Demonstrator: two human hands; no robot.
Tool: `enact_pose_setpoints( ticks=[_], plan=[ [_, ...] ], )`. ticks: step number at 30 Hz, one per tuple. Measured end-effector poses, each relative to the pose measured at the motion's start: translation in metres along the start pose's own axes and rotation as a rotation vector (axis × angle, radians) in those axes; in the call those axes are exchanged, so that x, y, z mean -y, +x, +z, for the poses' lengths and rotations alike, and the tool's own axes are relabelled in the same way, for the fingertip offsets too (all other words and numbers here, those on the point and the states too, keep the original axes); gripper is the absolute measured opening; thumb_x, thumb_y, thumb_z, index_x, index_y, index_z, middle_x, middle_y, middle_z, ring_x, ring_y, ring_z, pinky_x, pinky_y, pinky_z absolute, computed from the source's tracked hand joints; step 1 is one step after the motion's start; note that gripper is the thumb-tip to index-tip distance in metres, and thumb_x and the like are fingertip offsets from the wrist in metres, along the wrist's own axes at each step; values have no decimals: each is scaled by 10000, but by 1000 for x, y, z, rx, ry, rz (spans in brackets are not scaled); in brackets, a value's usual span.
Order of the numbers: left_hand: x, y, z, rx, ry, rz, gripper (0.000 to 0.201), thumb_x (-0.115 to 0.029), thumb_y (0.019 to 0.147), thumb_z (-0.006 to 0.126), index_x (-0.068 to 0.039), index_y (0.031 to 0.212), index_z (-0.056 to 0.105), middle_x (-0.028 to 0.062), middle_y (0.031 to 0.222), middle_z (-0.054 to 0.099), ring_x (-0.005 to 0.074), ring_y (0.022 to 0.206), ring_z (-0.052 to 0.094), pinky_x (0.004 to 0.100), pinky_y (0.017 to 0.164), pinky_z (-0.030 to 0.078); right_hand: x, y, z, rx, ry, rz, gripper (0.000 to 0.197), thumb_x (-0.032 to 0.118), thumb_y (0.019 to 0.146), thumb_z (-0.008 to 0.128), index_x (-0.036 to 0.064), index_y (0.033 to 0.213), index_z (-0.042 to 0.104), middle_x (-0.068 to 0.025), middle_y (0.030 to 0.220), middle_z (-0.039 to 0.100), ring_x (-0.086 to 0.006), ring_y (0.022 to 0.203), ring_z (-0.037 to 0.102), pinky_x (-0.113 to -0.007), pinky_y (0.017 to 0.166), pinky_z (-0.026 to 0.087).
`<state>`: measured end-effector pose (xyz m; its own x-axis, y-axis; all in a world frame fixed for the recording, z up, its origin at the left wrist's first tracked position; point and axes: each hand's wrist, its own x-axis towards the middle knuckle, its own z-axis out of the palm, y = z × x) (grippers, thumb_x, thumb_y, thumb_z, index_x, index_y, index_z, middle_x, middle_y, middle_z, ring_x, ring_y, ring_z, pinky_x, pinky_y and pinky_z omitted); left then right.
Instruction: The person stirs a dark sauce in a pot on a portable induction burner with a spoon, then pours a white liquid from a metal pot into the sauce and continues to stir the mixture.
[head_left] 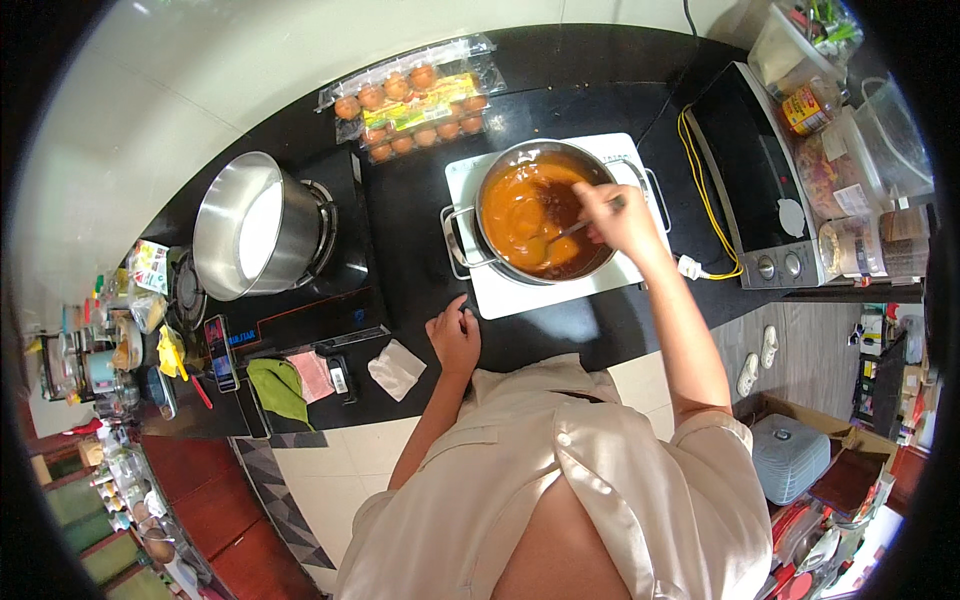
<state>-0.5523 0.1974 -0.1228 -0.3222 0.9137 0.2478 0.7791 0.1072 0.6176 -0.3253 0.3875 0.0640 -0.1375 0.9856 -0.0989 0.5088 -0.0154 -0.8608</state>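
Note:
A steel pot point(481, 215) full of orange-brown sauce point(522, 205) stands on a white portable cooktop point(490, 296). Above the pot's right side, my right hand point(617, 222) is closed round the handle of a metal spoon point(572, 230). The spoon slants down to the left, its lower end in the sauce. Round lumps, perhaps eggs, show at the sauce's surface, coated by it. My left hand point(455, 335) rests at the counter's front edge, below and left of the cooktop. Its fingers are a little bent and apart, with nothing held.
Behind the cooktop lies a clear pack of brown eggs point(425, 110). A large steel pot point(218, 230) sits on the gas hob to the left. Near the front edge are a white cloth point(397, 370), a green cloth point(279, 388) and a phone point(219, 352). A microwave point(745, 170) and yellow cable point(700, 185) border the right.

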Motion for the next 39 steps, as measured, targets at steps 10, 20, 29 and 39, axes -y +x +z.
enact_pose_setpoints(
  ticks=[10,20,29,39],
  plan=[
    [2,-2,0,-13,-1,4,263,-93,850,604,-88,1109,652,-4,649,516,192,666,543,365,783,383,-1,7,5,-93,-134,-187,342,265,905,657,8,680,689,-176,584,618,-274,516,633,-368,552,490],
    [1,0,2,-23,-21,30,247,-125,866,585,-85,1100,654,-2,635,515,196,664,550,370,774,383,5,-2,-13,-51,-104,-119,433,282,931,626,-15,618,659,-92,474,588,-154,429,596,-304,457,468],
    [-4,4,-1,12,-28,30,247,-97,857,595,-72,1097,648,5,641,533,202,663,554,366,759,372,1,49,1,-283,-268,-407,327,272,892,665,14,693,688,-164,568,608,-309,526,641,-366,526,490],
    [-3,3,-1,40,-23,-20,241,-131,877,576,-86,1101,653,1,650,548,198,686,559,368,795,376,34,24,-6,427,-268,-399,343,273,908,663,20,679,699,-78,487,584,-157,443,587,-302,481,453]
  ],
)
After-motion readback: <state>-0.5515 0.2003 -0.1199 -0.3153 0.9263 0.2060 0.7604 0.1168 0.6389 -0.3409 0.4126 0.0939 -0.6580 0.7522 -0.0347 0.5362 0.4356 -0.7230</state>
